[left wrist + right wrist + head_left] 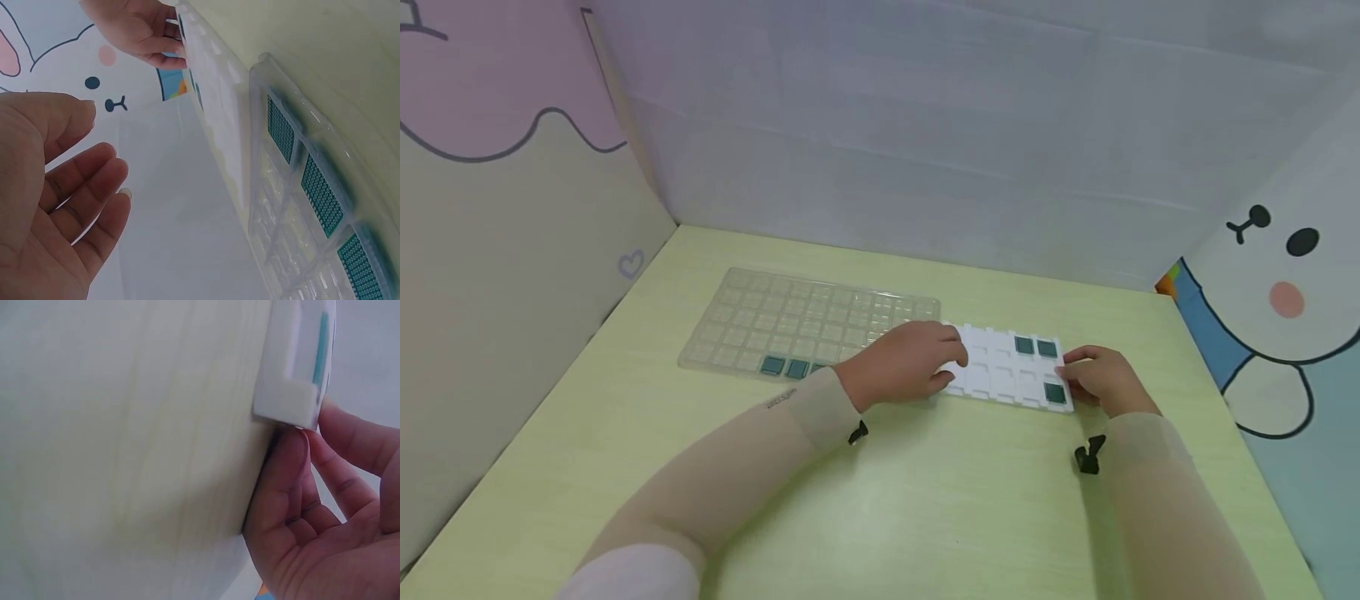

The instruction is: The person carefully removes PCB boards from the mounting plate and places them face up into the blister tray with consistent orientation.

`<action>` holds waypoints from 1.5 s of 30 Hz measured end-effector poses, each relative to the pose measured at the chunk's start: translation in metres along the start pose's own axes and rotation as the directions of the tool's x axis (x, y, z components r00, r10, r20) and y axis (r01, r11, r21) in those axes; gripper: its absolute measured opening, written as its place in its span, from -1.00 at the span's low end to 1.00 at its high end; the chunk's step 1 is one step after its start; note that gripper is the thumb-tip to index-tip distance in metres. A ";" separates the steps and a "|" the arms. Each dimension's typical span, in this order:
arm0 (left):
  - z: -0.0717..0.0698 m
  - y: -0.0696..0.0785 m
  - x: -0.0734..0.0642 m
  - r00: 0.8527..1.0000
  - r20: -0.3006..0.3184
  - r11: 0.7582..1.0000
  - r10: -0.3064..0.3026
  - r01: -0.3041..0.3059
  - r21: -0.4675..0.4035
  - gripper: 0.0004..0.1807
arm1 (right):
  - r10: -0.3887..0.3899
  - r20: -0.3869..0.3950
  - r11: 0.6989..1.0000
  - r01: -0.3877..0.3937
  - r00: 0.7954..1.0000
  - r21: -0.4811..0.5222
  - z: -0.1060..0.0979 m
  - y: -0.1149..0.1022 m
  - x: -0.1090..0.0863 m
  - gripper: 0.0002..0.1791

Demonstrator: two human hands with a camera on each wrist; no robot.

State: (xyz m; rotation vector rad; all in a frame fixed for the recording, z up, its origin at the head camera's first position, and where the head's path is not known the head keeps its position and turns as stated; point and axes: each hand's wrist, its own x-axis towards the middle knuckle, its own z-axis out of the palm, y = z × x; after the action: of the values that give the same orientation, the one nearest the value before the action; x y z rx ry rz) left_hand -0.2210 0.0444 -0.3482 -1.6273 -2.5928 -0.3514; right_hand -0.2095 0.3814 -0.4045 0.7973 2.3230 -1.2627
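Note:
A white tray (992, 367) with shallow pockets lies flat on the table. Two dark green square chips (1024, 345) sit in its far row on the right, and another chip (1055, 392) is in the near right corner. My right hand (1101, 382) holds the tray's right end, with fingertips at its edge (312, 422). Over the tray's left end is my left hand (910, 362), its fingers loosely bent and nothing between them. Left of it, a clear plastic tray (775, 308) has green chips (322, 194) in its near row, partly covered by my left arm in the head view.
The pale yellow-green table (880, 517) carries both trays. A white sheet-like wall (925, 150) stands behind it, with cartoon-printed panels (1285, 333) at the sides. Black clips (1088, 457) hang at the sleeve cuffs.

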 end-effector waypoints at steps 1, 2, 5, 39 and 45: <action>0.000 0.001 0.001 1.000 0.009 1.000 0.001 -0.001 0.004 -0.79 | -0.004 0.001 1.000 0.004 1.000 0.000 0.000 0.000 0.000 -0.44; 0.000 0.002 0.002 1.000 0.018 1.000 0.001 -0.001 0.008 -0.79 | -0.007 0.002 1.000 0.007 1.000 0.001 -0.001 0.000 -0.001 -0.44; 0.002 0.003 0.007 0.999 0.036 1.000 0.007 -0.008 0.021 -0.79 | -0.015 0.003 1.000 0.015 1.000 -0.001 -0.001 0.000 -0.001 -0.45; 0.009 0.013 0.045 0.991 0.129 0.998 0.028 -0.035 0.046 -0.74 | -0.047 -0.002 0.993 0.046 0.999 -0.109 0.000 -0.001 0.008 -0.51; 0.010 0.014 0.055 0.988 0.154 0.998 0.015 -0.024 0.062 -0.73 | -0.039 -0.012 0.997 0.039 0.999 -0.067 0.002 -0.001 0.007 -0.51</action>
State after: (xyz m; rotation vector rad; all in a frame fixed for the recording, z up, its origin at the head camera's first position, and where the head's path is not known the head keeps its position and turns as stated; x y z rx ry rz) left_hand -0.2323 0.1011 -0.3465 -1.7214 -2.6640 -0.1452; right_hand -0.2152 0.3813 -0.4089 0.7445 2.3890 -1.1929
